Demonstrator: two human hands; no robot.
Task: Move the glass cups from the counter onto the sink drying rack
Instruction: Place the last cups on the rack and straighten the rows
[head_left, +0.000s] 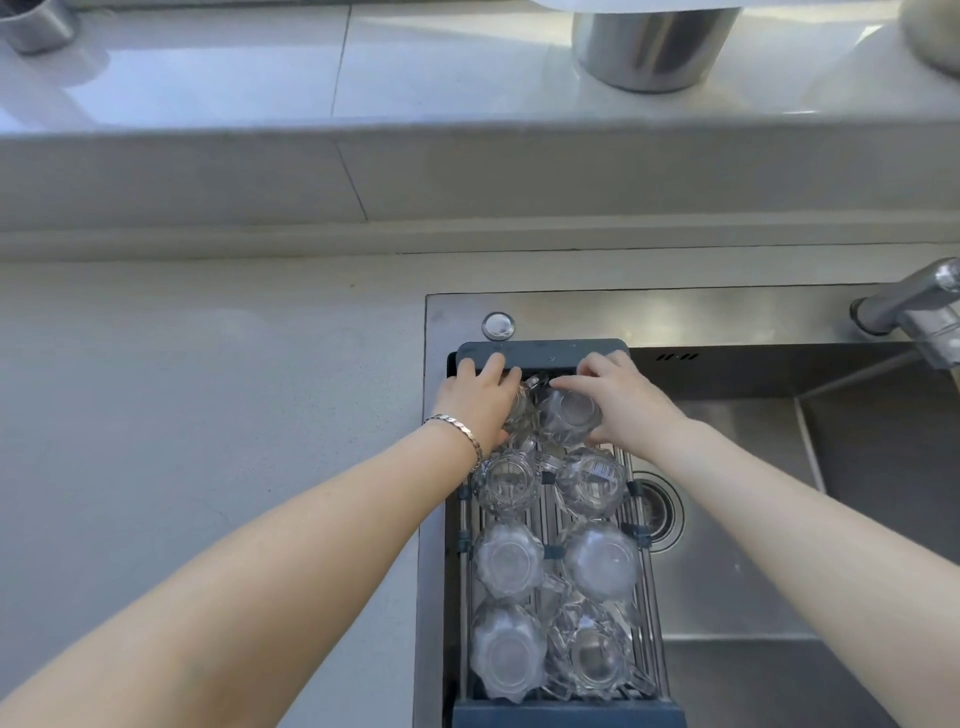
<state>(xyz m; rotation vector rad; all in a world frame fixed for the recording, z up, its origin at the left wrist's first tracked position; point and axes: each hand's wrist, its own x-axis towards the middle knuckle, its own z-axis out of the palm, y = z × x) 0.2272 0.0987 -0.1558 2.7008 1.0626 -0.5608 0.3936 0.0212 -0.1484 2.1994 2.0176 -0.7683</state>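
Observation:
A dark-framed drying rack (540, 351) spans the left side of the steel sink. Several clear glass cups stand upside down on it in two columns, among them one at the near left (506, 657) and one with a label at the middle right (589, 480). My left hand (480, 397) wraps around a glass cup (519, 415) at the rack's far left. My right hand (618, 397) grips the neighbouring glass cup (569, 413) at the far right. Both cups rest at the far end of the rack, partly hidden by my fingers.
The grey counter (208, 415) lies left of the sink (753, 545). A chrome faucet (914, 306) juts in at the right. A drain (657, 512) sits beside the rack. Steel containers (654, 44) stand on the raised ledge behind.

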